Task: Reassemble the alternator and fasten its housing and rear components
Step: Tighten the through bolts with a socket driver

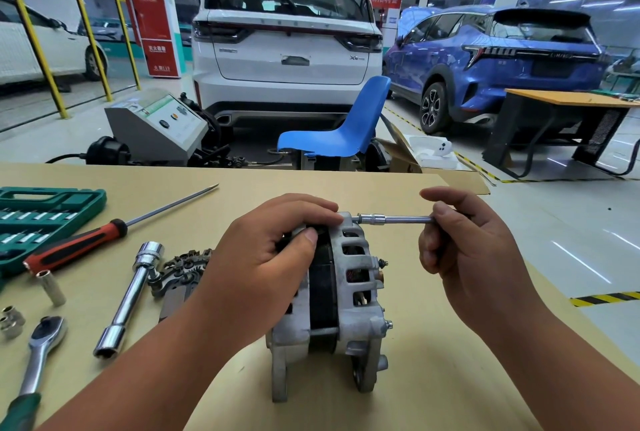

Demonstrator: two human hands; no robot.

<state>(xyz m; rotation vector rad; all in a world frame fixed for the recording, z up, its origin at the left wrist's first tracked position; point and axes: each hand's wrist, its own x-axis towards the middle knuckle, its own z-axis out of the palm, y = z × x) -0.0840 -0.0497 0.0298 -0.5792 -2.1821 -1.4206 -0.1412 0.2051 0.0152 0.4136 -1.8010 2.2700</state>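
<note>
Two housing halves of the alternator [360, 278] sit closed together, upright at the table's [311, 181] centre. A through-bolt shows low on its near side, so fastening seems about midway. The left hand [263, 257] grips its top left, fingers curled over the casing. The right hand [464, 243] pinches a socket driver [394, 220] that meets the top right edge. A finned rear part [183, 269] lies to the left — apparently not yet fitted.

I was in a car workshop. A white SUV [287, 39] stood tail-on just past my bench [381, 188], a blue car [485, 59] to its right. Yellow guard posts [33, 39] lined a bay on the left, hazard tape [604, 299] striped the floor [571, 222], and a green socket case [79, 202], a ratchet [43, 344] and a screwdriver [79, 245] lay on the bench.
</note>
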